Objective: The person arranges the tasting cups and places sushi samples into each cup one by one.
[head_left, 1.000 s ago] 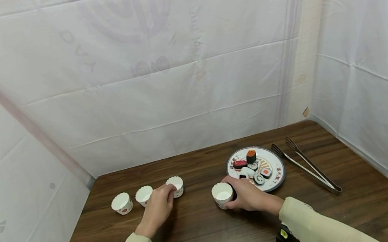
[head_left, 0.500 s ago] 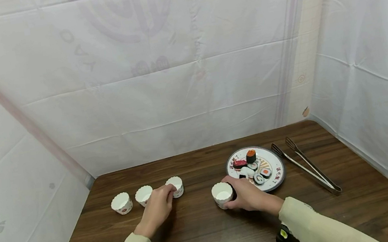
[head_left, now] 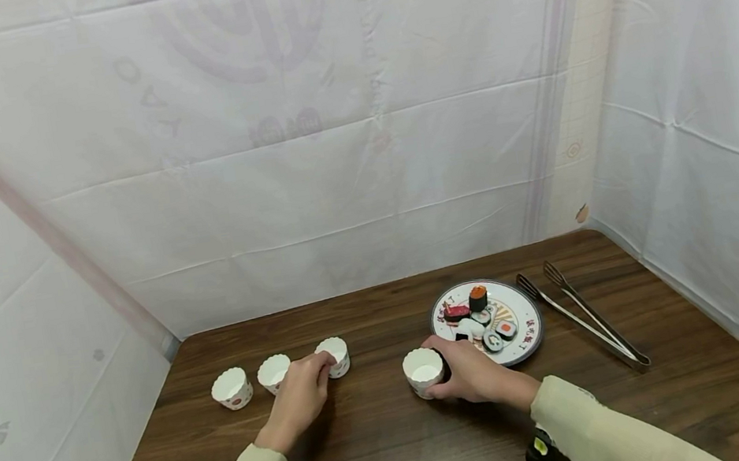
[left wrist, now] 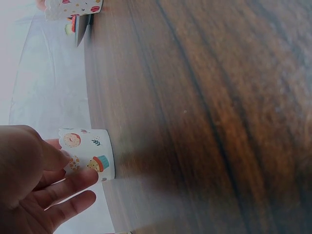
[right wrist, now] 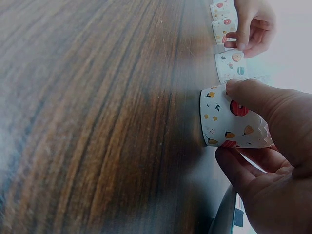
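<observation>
My left hand (head_left: 299, 394) pinches the rim of a white paper baking cup (head_left: 336, 353) standing on the table. In the left wrist view this cup (left wrist: 90, 155) shows printed doughnuts and cupcakes, with my thumb and fingertips at its wall. My right hand (head_left: 473, 371) holds another paper baking cup (head_left: 423, 370) from its right side, thumb in front and fingers behind. That cup (right wrist: 226, 124) bears red doughnuts and small yellow prints and stands upright on the wood in the right wrist view. Inside, both cups show only white.
Two more baking cups, one at far left (head_left: 231, 388) and one (head_left: 272, 372) partly behind my left hand, stand in line. Behind my right hand lies a round plate (head_left: 529, 318) with several sushi pieces (head_left: 478, 298). Metal tongs (head_left: 595, 328) lie right of it. White cloth walls (head_left: 334, 188) enclose the table.
</observation>
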{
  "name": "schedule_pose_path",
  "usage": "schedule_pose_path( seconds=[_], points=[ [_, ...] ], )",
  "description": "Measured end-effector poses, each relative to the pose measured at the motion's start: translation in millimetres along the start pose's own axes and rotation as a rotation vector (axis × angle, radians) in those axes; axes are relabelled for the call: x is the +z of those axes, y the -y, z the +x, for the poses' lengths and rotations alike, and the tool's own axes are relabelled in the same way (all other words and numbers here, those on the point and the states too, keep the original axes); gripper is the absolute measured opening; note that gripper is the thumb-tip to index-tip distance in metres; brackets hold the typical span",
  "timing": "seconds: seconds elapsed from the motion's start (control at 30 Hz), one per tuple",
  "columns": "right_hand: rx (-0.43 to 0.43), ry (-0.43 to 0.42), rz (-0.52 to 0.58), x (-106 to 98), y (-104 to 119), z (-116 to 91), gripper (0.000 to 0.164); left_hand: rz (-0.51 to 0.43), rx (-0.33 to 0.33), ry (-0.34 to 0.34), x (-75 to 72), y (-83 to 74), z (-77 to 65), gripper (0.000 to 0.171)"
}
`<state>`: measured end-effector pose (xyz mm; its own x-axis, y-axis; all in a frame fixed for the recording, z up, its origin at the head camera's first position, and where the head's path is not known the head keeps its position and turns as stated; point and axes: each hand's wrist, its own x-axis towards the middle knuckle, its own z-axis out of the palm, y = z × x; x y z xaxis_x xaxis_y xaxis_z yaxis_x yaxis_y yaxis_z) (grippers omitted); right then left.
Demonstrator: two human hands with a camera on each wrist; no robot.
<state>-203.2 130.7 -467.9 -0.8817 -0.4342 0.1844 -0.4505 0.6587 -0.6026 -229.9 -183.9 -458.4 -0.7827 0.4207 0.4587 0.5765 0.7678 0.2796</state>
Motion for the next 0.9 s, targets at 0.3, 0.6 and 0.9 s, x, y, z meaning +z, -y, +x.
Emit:
schedule_pose_path(
  seconds=[0.3, 0.6, 0.9],
  points=[
    [-0.001, 0.000, -0.003, 0, 0, 1, 0.058, -0.007, -0.004, 0.008, -1.0, -0.2, 0.3, 0.018],
    [-0.003, -0.002, 0.000, 0, -1, 0, 0.059, 0.007, -0.007, -0.005, -1.1, 0.2, -0.8, 0.027],
    [-0.001, -0.004, -0.006, 0, 1, -1, 0.059, -0.037, 0.071, -0.078, -4.4, -17.1, 5.4, 0.033]
  ],
)
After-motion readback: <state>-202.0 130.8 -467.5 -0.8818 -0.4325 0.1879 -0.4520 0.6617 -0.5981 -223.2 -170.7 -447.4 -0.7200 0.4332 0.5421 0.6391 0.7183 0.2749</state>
